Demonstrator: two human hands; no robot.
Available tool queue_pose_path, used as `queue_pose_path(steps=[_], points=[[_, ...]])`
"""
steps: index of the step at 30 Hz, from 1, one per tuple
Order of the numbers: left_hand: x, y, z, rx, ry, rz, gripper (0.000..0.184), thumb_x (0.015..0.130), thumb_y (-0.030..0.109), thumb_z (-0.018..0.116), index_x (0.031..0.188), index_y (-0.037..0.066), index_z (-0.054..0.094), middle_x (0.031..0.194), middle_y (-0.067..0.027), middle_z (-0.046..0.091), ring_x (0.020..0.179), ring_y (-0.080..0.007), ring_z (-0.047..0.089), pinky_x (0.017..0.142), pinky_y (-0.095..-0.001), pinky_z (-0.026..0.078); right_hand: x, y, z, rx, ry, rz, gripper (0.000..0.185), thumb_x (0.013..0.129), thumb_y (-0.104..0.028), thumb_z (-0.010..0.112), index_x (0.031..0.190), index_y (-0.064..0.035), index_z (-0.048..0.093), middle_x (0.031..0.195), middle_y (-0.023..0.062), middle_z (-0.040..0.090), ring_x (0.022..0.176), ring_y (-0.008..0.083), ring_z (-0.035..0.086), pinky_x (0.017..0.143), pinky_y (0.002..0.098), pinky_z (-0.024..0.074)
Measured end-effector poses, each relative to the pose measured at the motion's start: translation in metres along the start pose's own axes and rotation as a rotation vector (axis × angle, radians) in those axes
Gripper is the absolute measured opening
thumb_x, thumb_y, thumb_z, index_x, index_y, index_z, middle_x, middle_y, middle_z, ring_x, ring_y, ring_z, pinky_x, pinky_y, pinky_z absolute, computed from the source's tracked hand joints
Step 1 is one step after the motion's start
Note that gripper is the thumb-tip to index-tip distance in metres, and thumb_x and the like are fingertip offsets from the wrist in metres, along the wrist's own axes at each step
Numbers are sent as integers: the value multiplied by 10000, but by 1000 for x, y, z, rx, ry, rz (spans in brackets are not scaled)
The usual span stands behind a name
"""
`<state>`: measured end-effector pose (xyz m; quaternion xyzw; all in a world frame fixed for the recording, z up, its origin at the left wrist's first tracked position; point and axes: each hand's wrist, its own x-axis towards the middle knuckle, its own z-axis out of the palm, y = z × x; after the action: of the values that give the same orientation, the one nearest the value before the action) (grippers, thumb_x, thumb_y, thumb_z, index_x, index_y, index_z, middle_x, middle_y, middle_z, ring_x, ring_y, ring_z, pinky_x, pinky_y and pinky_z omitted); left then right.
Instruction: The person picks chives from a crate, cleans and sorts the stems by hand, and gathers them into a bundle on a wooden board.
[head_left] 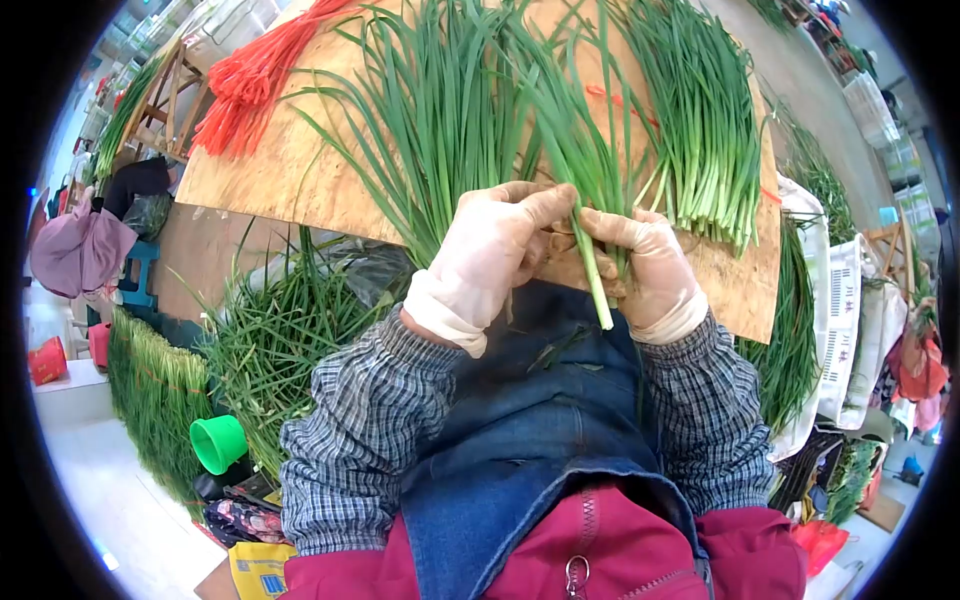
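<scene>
My left hand (490, 245), in a pale thin glove, is closed, its thumb and fingertips pinching garlic chives (590, 265) near their white-green stem ends. Opposite it, my gloved right hand (652, 262) is also closed around the lower stems of the same chives, with the cut ends poking out below. The long leaves stretch away over the wooden board (270, 190). A loose heap of chives (440, 130) lies beyond my left hand, partly hidden by it. At the right of the board rests an even bunch of chives (705, 140), stem ends toward me.
Red ties (255, 95) lie in a pile at the board's far left. Below the board's left edge is a heap of loose leaves (280, 340), beside standing bundles (155, 390) and a green bucket (217, 444). White crates (838, 330) stand at the right.
</scene>
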<state>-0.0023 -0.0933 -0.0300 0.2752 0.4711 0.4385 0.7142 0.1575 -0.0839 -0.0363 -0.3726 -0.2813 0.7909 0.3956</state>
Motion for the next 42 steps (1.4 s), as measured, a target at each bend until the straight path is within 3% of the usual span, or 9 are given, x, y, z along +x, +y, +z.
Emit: queue_pose_path(steps=[8, 12, 18, 23, 26, 28, 32, 36, 42], points=[[-8, -8, 6, -87, 142, 143, 152, 797, 98, 606, 872, -34, 587, 628, -17, 534, 464, -57, 401, 395, -188, 285, 1, 3, 5, 88, 83, 80, 94, 833, -87, 553, 852, 3, 569, 617, 18, 517, 446, 55, 408, 371, 175, 290], [-22, -12, 5, -141, 65, 228, 145, 818, 92, 571, 885, -36, 574, 832, -113, 630, 594, -113, 564, 476, -214, 433, 9, 7, 3, 140, 18, 86, 126, 859, -124, 516, 852, -2, 550, 535, -21, 436, 405, 61, 350, 350, 179, 243], [-73, -2, -7, 74, 165, 179, 114, 792, 58, 516, 801, -51, 549, 738, -155, 616, 575, -204, 594, 554, -285, 491, 11, 5, 13, 69, 54, 55, 88, 843, -99, 537, 790, -30, 552, 543, -23, 447, 418, 57, 370, 366, 200, 253], [-174, -6, -111, 353, 639, 451, 176, 817, 157, 556, 767, -12, 567, 670, -103, 591, 446, -119, 514, 386, -216, 405, 20, -9, 1, -2, 60, 22, 162, 862, -145, 530, 862, 10, 575, 578, 20, 533, 440, 95, 479, 395, 193, 404], [-198, -21, -159, 1262, 976, -23, 166, 828, 146, 584, 874, -6, 634, 663, -38, 600, 464, -69, 470, 422, -199, 368, 19, -14, -2, 36, 90, 63, 191, 867, -119, 511, 934, 57, 544, 808, 128, 614, 641, 149, 598, 476, 222, 493], [-180, -27, -135, 1083, 931, 128, 124, 806, 68, 588, 881, -17, 639, 761, -111, 646, 626, -176, 590, 591, -255, 462, 15, -22, 4, 46, 91, 171, 206, 874, -108, 496, 959, 76, 526, 861, 146, 608, 676, 157, 602, 493, 227, 504], [-105, -27, -60, 1198, 426, 816, 92, 743, 19, 641, 829, -9, 623, 740, -121, 612, 610, -202, 583, 567, -278, 465, 24, -11, -7, 136, -37, 209, 189, 892, -101, 467, 956, 71, 512, 724, 61, 531, 556, 100, 498, 418, 193, 404], [-48, -29, -7, 1569, 462, 766, 327, 705, 305, 699, 796, 31, 546, 713, -134, 563, 621, -299, 586, 544, -375, 472, 15, -14, 16, -22, 61, 139, 152, 881, -132, 499, 942, 4, 530, 591, -36, 389, 439, 43, 339, 340, 179, 261], [-19, -40, -37, 1532, 602, 838, 225, 727, 197, 655, 755, 13, 530, 604, -106, 566, 505, -237, 585, 467, -315, 460, 21, -3, 34, -168, 47, 81, 151, 842, -133, 546, 900, 7, 555, 559, -41, 379, 388, 40, 301, 327, 195, 231]])
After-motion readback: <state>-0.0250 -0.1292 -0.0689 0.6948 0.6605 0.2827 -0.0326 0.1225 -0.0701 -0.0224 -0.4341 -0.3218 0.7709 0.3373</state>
